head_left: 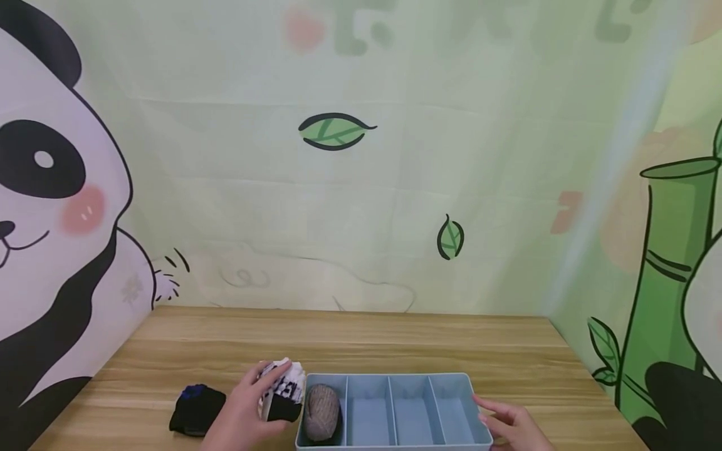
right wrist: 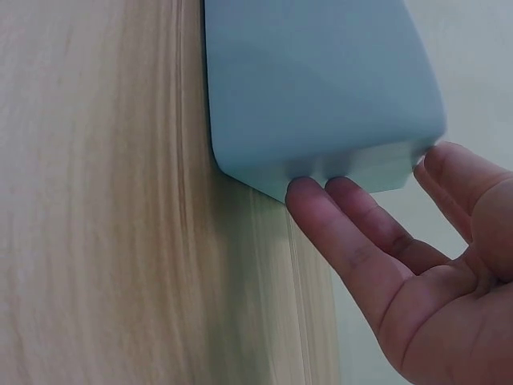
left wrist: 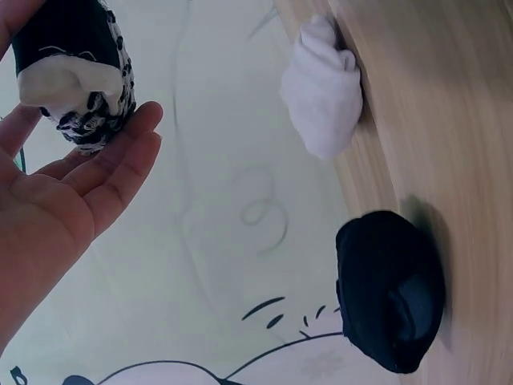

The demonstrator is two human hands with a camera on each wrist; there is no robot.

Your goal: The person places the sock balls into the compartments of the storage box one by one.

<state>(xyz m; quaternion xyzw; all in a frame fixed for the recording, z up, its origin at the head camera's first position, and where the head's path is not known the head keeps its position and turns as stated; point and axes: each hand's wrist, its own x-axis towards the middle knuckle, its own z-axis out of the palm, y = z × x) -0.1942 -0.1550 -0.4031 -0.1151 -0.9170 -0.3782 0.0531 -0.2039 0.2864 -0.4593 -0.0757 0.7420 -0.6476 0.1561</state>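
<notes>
My left hand (head_left: 248,407) grips a rolled pair of socks (head_left: 284,388), black with a black-and-white patterned part, just beside the left end of a light blue box (head_left: 369,410). In the left wrist view, a white fold shows on that sock roll (left wrist: 76,80), which is clear of the table. My right hand (head_left: 513,426) touches the box's right end; in the right wrist view its fingertips rest against the end wall (right wrist: 353,164), with the thumb at the rim. A grey-brown rolled sock bundle (head_left: 323,412) lies in the leftmost compartment.
A black sock bundle (head_left: 196,410) with a blue patch lies on the wooden table (head_left: 350,332), left of my left hand. In the left wrist view, a white sock bundle (left wrist: 323,92) also lies there. A printed cloth wall (head_left: 237,156) stands behind the table.
</notes>
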